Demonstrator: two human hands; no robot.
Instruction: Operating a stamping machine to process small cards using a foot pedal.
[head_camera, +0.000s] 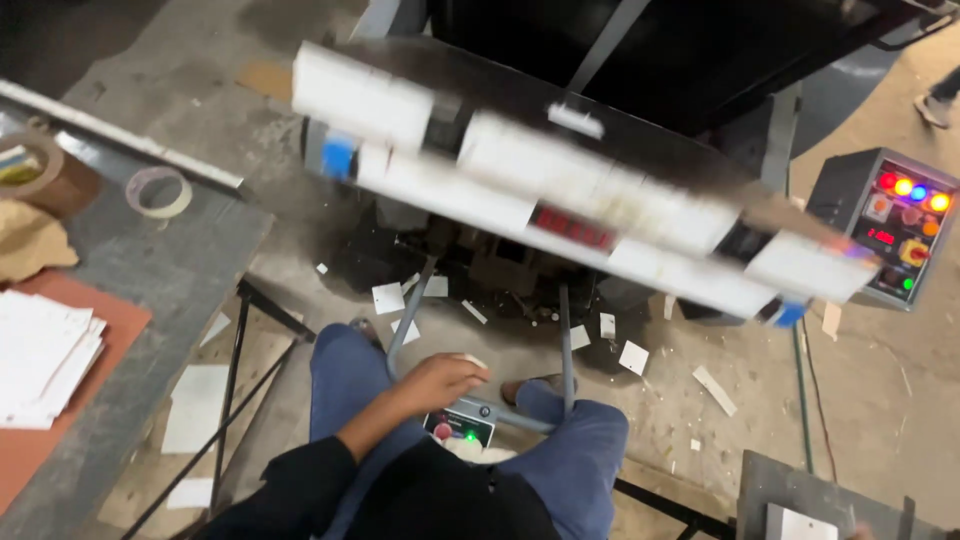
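Person seen from above: black long-sleeved top (300, 480), sleeve pushed up the forearm; blue denim trousers (580, 450); one bare hand (440, 382) was visible.

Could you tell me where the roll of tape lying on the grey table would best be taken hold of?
The tape roll lies flat with its open core facing up, clear of other things. Probably best from above: one finger inside the core, thumb on the outer wall, pinching the ring.

Small control box (459, 430) with a lit green lamp; low between the knees; on the grey frame (500, 410).
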